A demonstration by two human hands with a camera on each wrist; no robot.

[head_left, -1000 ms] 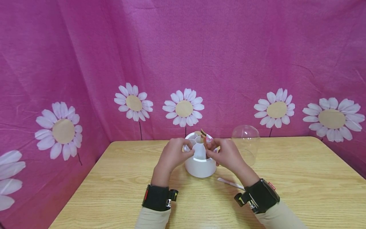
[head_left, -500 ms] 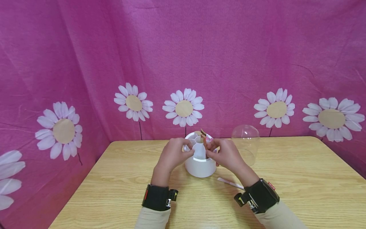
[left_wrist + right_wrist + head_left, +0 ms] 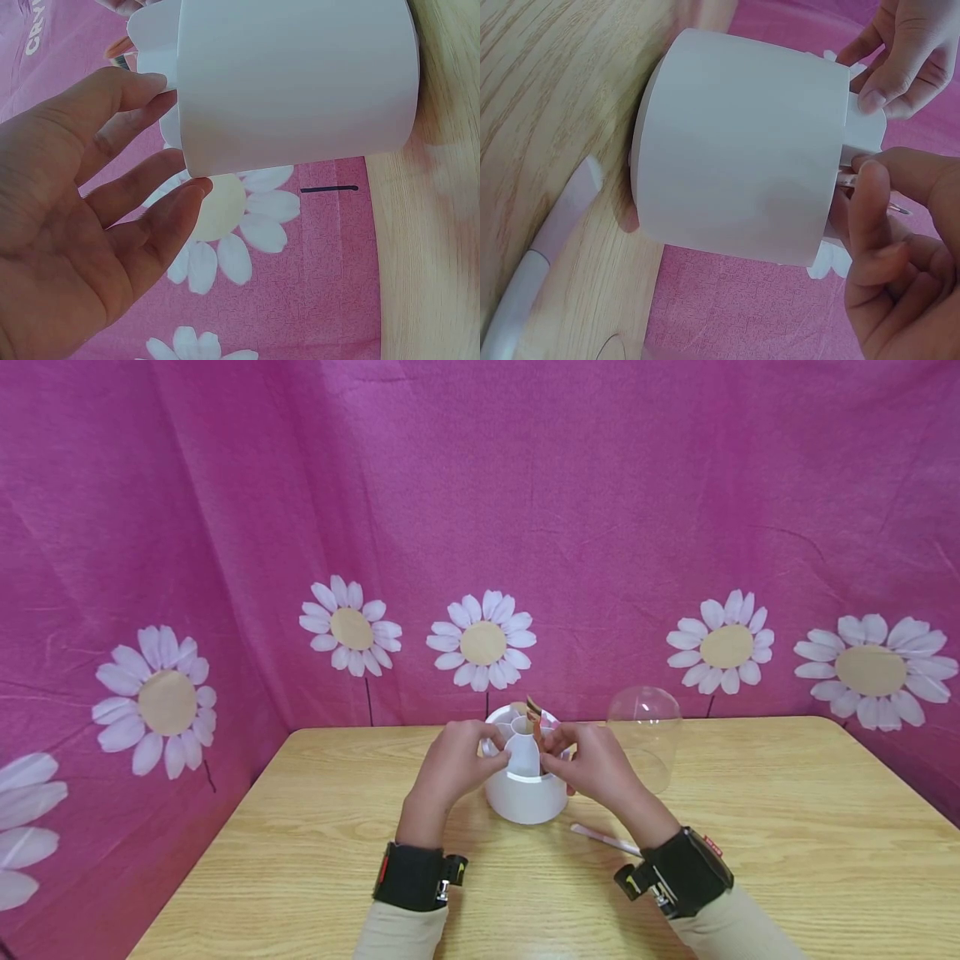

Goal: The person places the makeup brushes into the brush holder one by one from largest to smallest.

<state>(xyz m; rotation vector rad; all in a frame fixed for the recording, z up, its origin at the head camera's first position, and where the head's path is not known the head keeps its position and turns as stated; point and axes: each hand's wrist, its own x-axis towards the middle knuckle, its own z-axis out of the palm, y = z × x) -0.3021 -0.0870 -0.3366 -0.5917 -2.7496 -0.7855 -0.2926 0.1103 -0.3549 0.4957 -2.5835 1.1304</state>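
Note:
A round white holder (image 3: 525, 802) stands on the table, with a white divider insert (image 3: 522, 757) projecting above its rim. Brown-tipped makeup brushes (image 3: 533, 713) stick up from the insert. On the left side, my left hand (image 3: 459, 766) pinches the insert's wall between thumb and fingers; its lower fingers lie at the rim in the left wrist view. My right hand (image 3: 592, 766) pinches the insert's right side, with a slim brush handle (image 3: 846, 180) showing beside the fingertips in the right wrist view. The holder's inside is mostly hidden.
Behind my right hand stands a clear domed cover (image 3: 647, 735). A slim white and pink stick (image 3: 603, 841) with a flat tip lies on the wooden table (image 3: 337, 835), near my right wrist. A pink curtain (image 3: 585, 527) with daisies hangs behind the table.

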